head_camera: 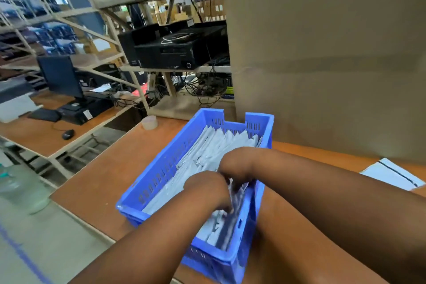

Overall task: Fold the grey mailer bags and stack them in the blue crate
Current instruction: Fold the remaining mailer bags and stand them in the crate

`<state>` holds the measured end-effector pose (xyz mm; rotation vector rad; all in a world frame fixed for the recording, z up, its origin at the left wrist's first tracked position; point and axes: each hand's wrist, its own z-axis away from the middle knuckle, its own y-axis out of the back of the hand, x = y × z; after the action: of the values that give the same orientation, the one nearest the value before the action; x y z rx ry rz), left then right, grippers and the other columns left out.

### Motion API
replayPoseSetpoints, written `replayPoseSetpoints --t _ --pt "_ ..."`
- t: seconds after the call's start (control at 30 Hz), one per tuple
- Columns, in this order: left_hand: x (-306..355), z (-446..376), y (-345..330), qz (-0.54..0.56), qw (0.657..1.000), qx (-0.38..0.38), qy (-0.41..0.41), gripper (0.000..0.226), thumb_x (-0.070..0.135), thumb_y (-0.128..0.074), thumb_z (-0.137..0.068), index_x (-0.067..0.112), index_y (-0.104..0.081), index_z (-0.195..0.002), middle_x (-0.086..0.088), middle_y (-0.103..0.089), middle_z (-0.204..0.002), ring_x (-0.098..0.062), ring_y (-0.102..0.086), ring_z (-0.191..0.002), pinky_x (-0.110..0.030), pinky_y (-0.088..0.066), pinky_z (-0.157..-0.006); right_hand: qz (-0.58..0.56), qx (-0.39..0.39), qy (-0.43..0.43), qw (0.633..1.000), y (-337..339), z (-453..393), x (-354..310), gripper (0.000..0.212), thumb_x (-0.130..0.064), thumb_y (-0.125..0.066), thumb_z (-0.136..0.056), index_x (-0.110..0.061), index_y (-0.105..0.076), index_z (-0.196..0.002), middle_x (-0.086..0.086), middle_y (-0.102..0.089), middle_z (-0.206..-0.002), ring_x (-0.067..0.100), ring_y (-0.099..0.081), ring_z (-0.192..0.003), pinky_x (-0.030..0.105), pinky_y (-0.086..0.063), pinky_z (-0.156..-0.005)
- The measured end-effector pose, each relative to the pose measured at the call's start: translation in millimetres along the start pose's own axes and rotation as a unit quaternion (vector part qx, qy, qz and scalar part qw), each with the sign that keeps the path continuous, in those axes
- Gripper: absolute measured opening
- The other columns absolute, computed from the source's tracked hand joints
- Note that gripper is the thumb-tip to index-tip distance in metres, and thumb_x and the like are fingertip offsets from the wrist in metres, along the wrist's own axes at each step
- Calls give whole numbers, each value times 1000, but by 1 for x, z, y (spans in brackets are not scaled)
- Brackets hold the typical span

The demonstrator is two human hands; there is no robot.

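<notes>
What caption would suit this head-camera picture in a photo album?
Both hands, left hand and right hand, reach into a blue crate of folded grey mailer bags on an orange table.

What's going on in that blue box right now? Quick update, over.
Both hands, left hand and right hand, down in blue crate, fingers hidden. Folded grey mailer bags stacked upright inside. One flat bag on table. Nothing blocking.

There is one blue crate [161, 166] on one orange table [96, 182], and two hands are inside it: the left hand [207, 189] and the right hand [237, 163]. The grey mailer bags [221, 143] stand in a row (too many and too blurred to count). One large cardboard box [327, 53], one white sheet [391, 175], one small plastic cup [149, 122].
</notes>
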<state>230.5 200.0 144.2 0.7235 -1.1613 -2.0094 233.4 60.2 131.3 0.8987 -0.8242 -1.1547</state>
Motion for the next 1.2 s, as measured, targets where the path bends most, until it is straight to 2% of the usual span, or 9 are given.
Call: replayPoseSetpoints --t 0.1,0.23,0.37,0.5,0.63,0.73,0.83,0.97,1.2 --pt "29 6 43 -7 998 50 -48 40 52 -82 -78 29 -71 -109 11 -73 -64 -9 -77 -66 -33 -63 -84 -45 82 -30 995 9 48 29 33 -45 -83 -86 -30 -74 -114 -8 -72 -94 20 -63 -83 32 -46 -74" --pt "81 10 102 -48 983 146 -100 24 44 -76 -81 21 -69 -85 9 -67 -51 -10 -73 -63 -30 -62 -80 -84 187 -81 975 -1 115 86 30 -46 -77 -90 -33 -73 -117 -9 -74 -111 21 -65 -90 35 -53 -79" --pt "156 14 119 -53 960 209 -178 36 47 -72 -83 11 -69 -84 -8 -78 -94 -26 -74 -94 -32 -55 -76 -103 229 -136 958 -40 186 140 25 -35 -70 -95 -30 -73 -119 -3 -75 -114 27 -69 -99 37 -54 -79" --pt "250 -1 77 -59 950 166 -258 35 47 -70 -86 14 -62 -80 -16 -74 -103 -34 -71 -101 -33 -45 -70 -152 199 -225 942 -111 249 186 25 -32 -67 -98 -28 -70 -122 2 -74 -118 30 -68 -108 40 -55 -87" --pt "337 -19 10 -31 949 75 -306 36 44 -67 -95 12 -71 -111 -15 -73 -118 -34 -67 -113 -34 -43 -75 -197 149 -315 916 -207 298 213 34 -38 -66 -100 -31 -64 -134 0 -65 -137 27 -62 -123 32 -45 -91" --pt "389 -32 -32 -39 945 61 -318 46 46 -64 -96 17 -62 -130 -13 -64 -133 -33 -60 -124 -38 -50 -94 -195 150 -348 905 -269 315 213 40 -43 -63 -99 -37 -60 -138 0 -59 -138 27 -57 -128 34 -48 -89" --pt "419 -57 -68 -38 947 85 -309 70 62 -56 -92 22 -45 -148 -11 -48 -150 -36 -45 -142 -47 -45 -111 -210 170 -368 890 -309 321 203 40 -44 -57 -96 -38 -57 -135 -3 -55 -135 27 -52 -133 45 -46 -102" --pt "424 -84 -103 -9 948 105 -299 73 60 -40 -106 28 -20 -168 -7 -9 -178 -28 -9 -163 -47 -19 -130 -253 194 -380 868 -342 325 184 41 -45 -52 -100 -36 -54 -140 0 -52 -142 25 -44 -143 66 -20 -121" --pt "369 -96 -120 29 903 154 -401 52 24 -46 -85 31 -57 -135 5 -54 -147 -27 -54 -132 -42 -47 -108 -236 284 -348 861 -351 331 152 42 -50 -46 -102 -35 -56 -140 1 -41 -160 23 -27 -156 58 -9 -128"
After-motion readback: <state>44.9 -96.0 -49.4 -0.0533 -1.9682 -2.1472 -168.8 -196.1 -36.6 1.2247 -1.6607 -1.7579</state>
